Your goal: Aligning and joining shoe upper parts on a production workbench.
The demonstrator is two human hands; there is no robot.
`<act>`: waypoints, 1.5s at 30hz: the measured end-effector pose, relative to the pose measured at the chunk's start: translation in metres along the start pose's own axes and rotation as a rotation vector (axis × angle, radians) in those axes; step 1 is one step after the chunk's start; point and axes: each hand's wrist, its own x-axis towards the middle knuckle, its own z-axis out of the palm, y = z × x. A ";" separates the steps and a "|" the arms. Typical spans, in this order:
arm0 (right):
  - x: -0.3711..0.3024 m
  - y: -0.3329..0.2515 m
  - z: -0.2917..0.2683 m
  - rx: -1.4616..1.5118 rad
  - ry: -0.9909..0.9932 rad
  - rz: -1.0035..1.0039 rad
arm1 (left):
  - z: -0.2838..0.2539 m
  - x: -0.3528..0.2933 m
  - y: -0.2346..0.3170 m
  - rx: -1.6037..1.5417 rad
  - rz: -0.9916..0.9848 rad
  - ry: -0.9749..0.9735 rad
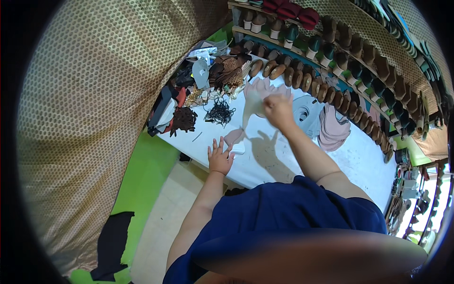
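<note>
My left hand (220, 159) lies flat with fingers spread at the near edge of the white table (269, 165). Its fingertips are beside a small mauve cut piece (234, 137), which rests over a white piece (238, 148). Above the middle of the table, my right hand (278, 111) is closed. A pale, motion-blurred strip (250, 106) runs from near this hand down toward the mauve piece; what the fingers grip is too smeared to name. Behind the right hand, several pink cut pieces (267, 88) lie fanned out.
Grey cut pieces (304, 111) and a mauve stack (332, 131) lie right of my right forearm. A black cord tangle (220, 112), dark brown strips (183, 120) and piled scraps (227, 71) occupy the left. Brown shoe forms (326, 92) line the back, below shelves of shoes (314, 43).
</note>
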 end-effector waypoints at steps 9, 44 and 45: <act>0.066 0.040 -0.020 -0.261 0.508 -0.353 | 0.002 0.001 -0.001 -0.012 -0.070 0.006; -0.070 0.037 -0.004 -0.489 -0.157 -0.191 | 0.011 -0.002 -0.003 -0.045 -0.017 0.163; -0.069 0.034 -0.010 -0.512 -0.129 -0.213 | 0.008 0.000 0.000 -0.014 -0.030 0.151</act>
